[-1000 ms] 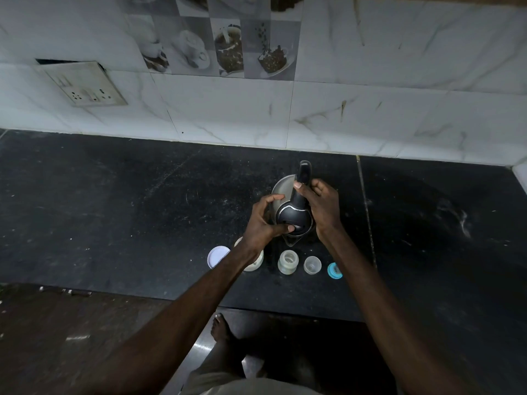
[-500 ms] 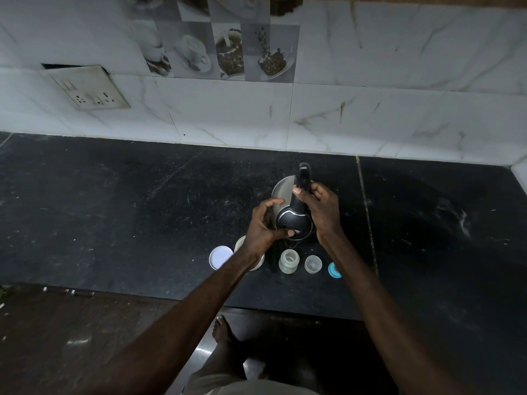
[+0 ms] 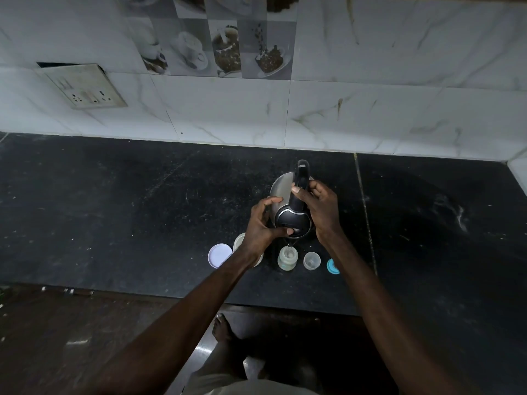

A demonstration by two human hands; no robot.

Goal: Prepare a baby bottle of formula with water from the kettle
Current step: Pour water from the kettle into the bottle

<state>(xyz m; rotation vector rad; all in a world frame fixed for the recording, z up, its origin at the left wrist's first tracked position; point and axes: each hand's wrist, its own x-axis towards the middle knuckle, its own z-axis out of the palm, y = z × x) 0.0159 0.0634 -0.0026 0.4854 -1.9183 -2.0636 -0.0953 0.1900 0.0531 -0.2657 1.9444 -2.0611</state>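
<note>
- Tilting the kettle (image 3: 281, 192) spout-down, the person holds it in both hands above the bottle (image 3: 288, 259).
- The right hand (image 3: 320, 213) grips the black handle, fingers (image 3: 313, 192) curled round it and thumb lying along its top.
- The left hand (image 3: 258, 223) steadies the body, with its fingers curved against the steel side and its thumb pressed on the black lid near the spout.
- A thin stream of water (image 3: 289, 247) falls from the spout into the bottle's open mouth.
- The bottle stands upright and uncapped on the dark surface (image 3: 114, 209), close to its front edge, directly under the spout.
- Just right of the bottle sits a clear cap (image 3: 311, 260), mouth up. Beside that is a blue ring (image 3: 331, 266), partly hidden by the right forearm.
- Left of the bottle a pale tub (image 3: 239, 241) is mostly covered by the left wrist, and a white lid (image 3: 219, 255) lies flat beside it.
- A marbled wall (image 3: 399, 109) rises behind the surface, with a socket (image 3: 85, 86) at upper left.
- One bare foot (image 3: 224, 329) shows on the floor below.
</note>
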